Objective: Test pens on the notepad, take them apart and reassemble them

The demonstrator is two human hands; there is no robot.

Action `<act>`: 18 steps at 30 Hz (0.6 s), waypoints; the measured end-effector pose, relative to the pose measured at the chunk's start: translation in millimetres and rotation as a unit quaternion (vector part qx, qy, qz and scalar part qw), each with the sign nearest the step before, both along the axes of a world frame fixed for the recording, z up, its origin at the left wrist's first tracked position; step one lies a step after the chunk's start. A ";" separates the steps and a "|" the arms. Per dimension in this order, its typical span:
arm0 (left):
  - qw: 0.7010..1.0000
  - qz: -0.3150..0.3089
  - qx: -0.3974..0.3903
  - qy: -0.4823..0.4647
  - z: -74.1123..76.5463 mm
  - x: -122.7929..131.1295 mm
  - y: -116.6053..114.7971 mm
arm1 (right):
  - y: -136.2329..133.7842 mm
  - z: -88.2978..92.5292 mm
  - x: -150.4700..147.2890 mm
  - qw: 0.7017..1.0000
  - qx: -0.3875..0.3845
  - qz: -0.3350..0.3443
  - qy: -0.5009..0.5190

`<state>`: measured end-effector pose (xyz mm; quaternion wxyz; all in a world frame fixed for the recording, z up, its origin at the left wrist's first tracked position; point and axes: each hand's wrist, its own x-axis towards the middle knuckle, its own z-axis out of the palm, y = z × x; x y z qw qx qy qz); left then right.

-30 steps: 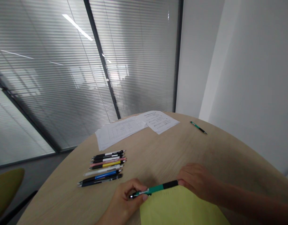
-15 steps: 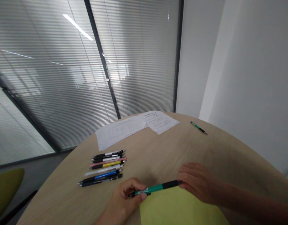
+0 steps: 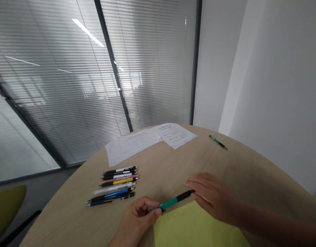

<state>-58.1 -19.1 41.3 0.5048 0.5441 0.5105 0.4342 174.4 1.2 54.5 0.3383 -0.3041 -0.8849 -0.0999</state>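
My left hand point(image 3: 137, 219) is curled round the clip end of a green and black pen point(image 3: 173, 201), which lies tilted just above the top edge of a yellow paper pad point(image 3: 196, 228). The fingertips of my right hand point(image 3: 212, 199) touch the pen's black grip end, with the fingers partly stretched over the pad's corner. Both hands are at the near edge of a round wooden table point(image 3: 173, 168).
A row of several pens point(image 3: 114, 185) lies left of my hands. Two printed white sheets point(image 3: 147, 140) rest at the table's far side. Another green pen point(image 3: 218, 141) lies alone at the far right. Glass walls with blinds stand behind; a chair seat point(image 3: 6, 202) shows at lower left.
The pen has tilted, its black end rising away from the pad. My right hand has shifted left and its fingers have stretched out; my left hand stays curled on the clip end.
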 end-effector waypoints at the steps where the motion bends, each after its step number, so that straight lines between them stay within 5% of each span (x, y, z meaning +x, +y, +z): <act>1: 1.000 -0.010 -0.017 -0.012 -1.5 0.0 1.2 | -0.2 2.5 -4.5 0.999 0.032 0.006 -0.006; 5: 0.998 -0.042 -0.045 -0.028 -1.0 -0.2 3.5 | -3.9 9.9 -27.6 0.990 0.109 0.049 -0.072; 11: 0.995 -0.093 -0.019 -0.029 5.1 3.2 0.0 | -5.4 9.6 -56.1 0.975 0.104 0.084 -0.175; 18: 0.982 -0.117 0.101 0.112 4.5 -3.8 -1.3 | -1.5 13.4 -39.7 0.978 -0.009 0.065 -0.199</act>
